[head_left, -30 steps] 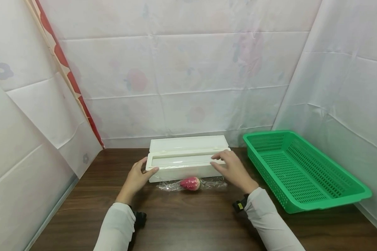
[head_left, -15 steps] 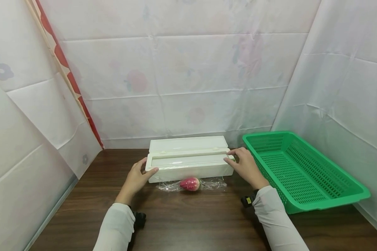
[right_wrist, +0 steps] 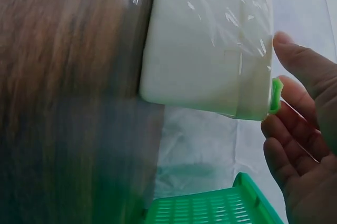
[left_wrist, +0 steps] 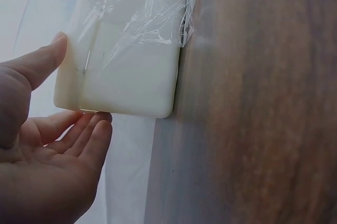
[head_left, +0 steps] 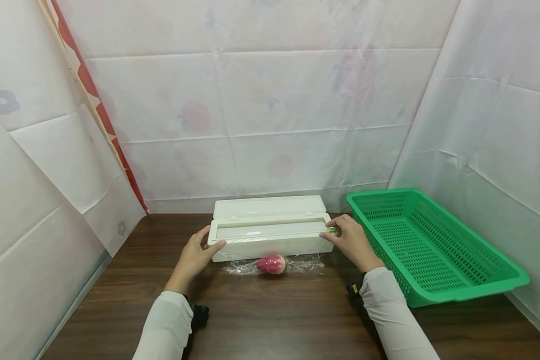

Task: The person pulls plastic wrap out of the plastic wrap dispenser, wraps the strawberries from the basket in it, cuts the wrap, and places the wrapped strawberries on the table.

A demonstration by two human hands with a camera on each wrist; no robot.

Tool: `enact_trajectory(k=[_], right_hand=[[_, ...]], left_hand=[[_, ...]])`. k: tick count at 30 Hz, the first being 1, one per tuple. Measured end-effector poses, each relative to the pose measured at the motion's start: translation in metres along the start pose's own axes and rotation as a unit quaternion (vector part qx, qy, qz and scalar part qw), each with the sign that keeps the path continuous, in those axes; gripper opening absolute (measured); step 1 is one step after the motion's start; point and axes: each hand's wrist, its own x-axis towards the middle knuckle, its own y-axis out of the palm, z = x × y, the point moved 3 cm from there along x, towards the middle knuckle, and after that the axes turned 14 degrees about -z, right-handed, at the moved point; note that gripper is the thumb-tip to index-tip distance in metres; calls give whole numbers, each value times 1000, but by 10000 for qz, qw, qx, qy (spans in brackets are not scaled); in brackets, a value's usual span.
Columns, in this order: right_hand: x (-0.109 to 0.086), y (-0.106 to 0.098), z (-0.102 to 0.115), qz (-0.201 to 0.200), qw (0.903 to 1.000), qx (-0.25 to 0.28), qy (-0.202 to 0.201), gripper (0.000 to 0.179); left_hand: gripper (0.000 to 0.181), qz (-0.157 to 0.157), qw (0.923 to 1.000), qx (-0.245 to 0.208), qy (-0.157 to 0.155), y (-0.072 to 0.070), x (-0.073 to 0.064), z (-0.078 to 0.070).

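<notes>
As the white box seems light and may slip on the worktop, the left hand grips its left end, while the right hand pinches the green tab at its right. Just before it, a pink fruit-like piece lies in clear film.

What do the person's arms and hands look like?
The person wears long whitish sleeves, wrinkled. A small black device is worn near the left hand, and another, with a yellow patch, near the right hand. Both hands are bare.
</notes>
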Motion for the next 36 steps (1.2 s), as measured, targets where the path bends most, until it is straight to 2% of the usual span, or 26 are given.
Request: enact_trajectory(k=[10, 16, 36], right_hand=[[-1, 2, -5, 46, 9998, 130, -156, 27], [-1, 1, -11, 77, 9985, 331, -434, 24], [-1, -1, -10, 46, 9943, 551, -910, 21]], left_hand=[[83, -60, 9999, -127, 21, 2, 1, 2], [83, -93, 9999, -117, -27, 2, 2, 3], [86, -93, 9997, -227, -77, 3, 3, 5]])
